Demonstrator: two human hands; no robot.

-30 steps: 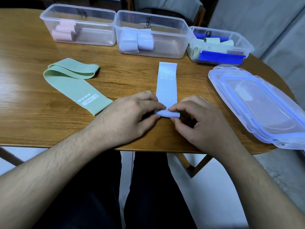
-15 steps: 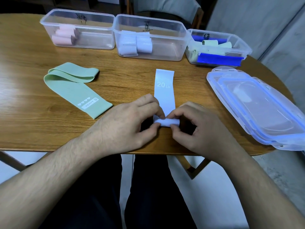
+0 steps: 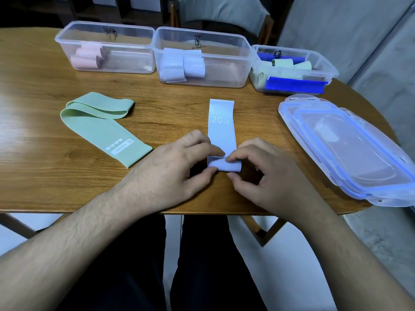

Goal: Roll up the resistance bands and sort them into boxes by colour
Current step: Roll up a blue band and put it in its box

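While each hand (image 3: 173, 167) (image 3: 269, 173) pinches one lilac band (image 3: 222, 131), three boxes (image 3: 107, 32) (image 3: 202, 37) (image 3: 318, 57) hold perhaps nine rolls.

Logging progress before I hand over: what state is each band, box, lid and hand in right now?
lilac band: near end rolled, rest flat
left hand: pinches the roll
right hand: pinches the roll
green band: unrolled, one end folded over
pink box: open, holds pink rolls
lilac box: open, holds lilac rolls
green box: open, holds green rolls
lids: off, stacked
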